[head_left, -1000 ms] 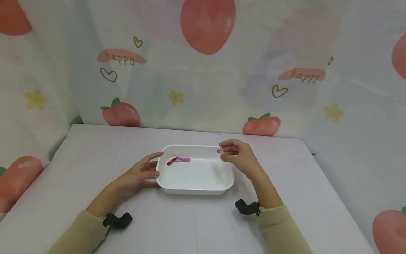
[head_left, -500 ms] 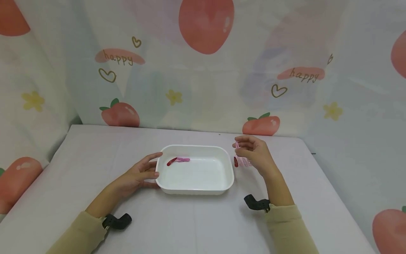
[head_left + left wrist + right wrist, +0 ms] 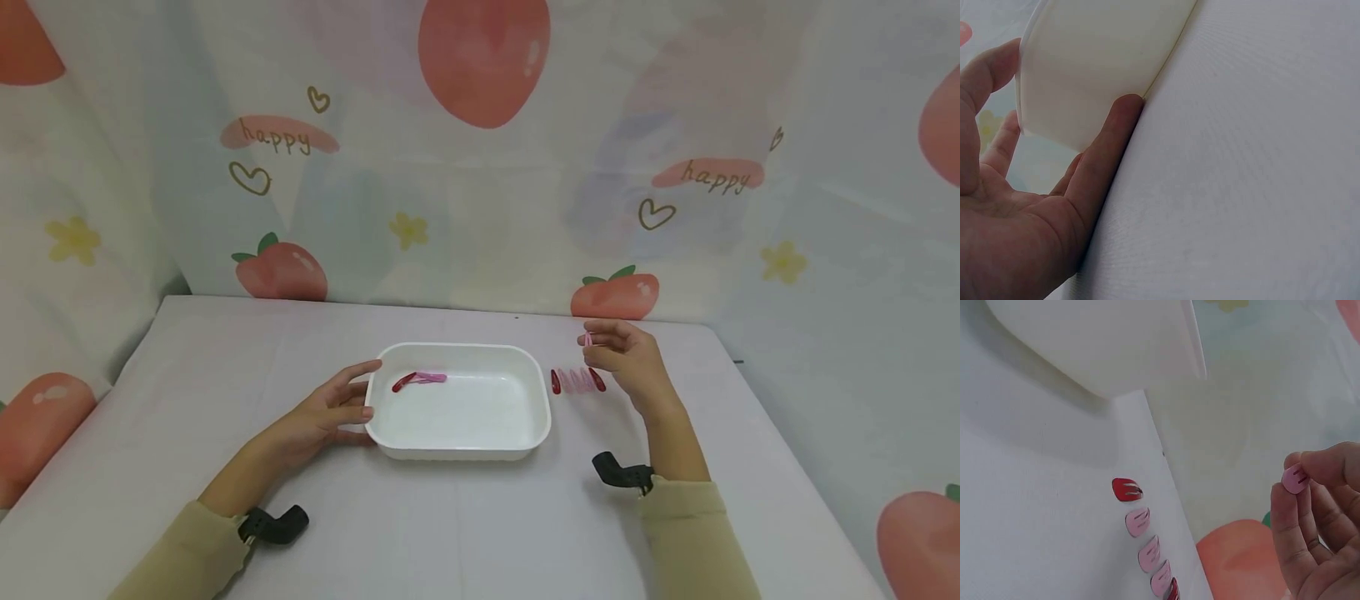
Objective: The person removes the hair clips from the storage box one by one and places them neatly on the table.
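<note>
My right hand (image 3: 633, 362) pinches a pink snap hair clip (image 3: 1295, 479) between thumb and fingertips, above the table to the right of the tray. Below it, a row of hair clips lies on the cloth: a red clip (image 3: 1127, 489) nearest the tray, several pink clips (image 3: 1138, 522), then another red clip (image 3: 597, 379). My left hand (image 3: 326, 414) touches the left end of the white tray (image 3: 461, 450), fingers spread, with fingertips at its rim and low on its wall. Inside the tray, towards the left, lie a red clip (image 3: 403, 382) and pink clips (image 3: 431, 377), overlapping too closely to count.
A white cloth (image 3: 450, 525) covers the table. Behind it hangs a patterned curtain (image 3: 487, 225) with printed fruit and the word "happy". Each wrist bears a black camera mount, such as the right one (image 3: 621, 471).
My right hand has moved right from above the tray's right end, still holding the pink clip, and the row of clips on the table has come into view. My left hand stays at the tray.
</note>
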Tool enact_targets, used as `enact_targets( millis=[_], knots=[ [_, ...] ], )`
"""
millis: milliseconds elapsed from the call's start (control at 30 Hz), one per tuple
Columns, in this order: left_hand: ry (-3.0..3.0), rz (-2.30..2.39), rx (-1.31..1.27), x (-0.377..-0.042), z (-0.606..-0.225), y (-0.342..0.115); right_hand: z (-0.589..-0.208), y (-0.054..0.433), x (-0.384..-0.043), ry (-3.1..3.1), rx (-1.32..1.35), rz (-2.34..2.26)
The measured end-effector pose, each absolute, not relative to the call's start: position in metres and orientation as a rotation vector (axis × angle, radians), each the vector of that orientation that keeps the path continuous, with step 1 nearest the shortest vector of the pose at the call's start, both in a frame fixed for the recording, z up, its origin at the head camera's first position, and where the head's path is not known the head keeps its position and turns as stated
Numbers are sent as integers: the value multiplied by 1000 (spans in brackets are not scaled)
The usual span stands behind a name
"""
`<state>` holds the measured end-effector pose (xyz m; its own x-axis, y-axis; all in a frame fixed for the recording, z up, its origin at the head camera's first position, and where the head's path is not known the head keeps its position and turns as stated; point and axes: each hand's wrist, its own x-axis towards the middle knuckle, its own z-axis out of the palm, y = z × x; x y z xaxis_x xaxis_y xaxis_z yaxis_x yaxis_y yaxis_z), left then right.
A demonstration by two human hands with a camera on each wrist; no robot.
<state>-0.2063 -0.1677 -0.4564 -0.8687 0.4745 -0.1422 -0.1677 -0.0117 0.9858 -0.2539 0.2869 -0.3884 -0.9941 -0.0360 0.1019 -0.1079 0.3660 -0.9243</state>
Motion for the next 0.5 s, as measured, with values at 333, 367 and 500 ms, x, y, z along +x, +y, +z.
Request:
enact_targets(
  millis=[333, 367, 500],
  knots=[
    [1818, 1940, 314, -206, -456, -168, -402, 304, -260, -2595, -3, 1695],
    [1816, 1941, 317, -206, -456, -168, -404, 306, -261, -2598, -15, 1693],
    [1807, 1947, 333, -206, -456, -169, -409, 312, -262, -2626, -61, 1660]
  ],
)
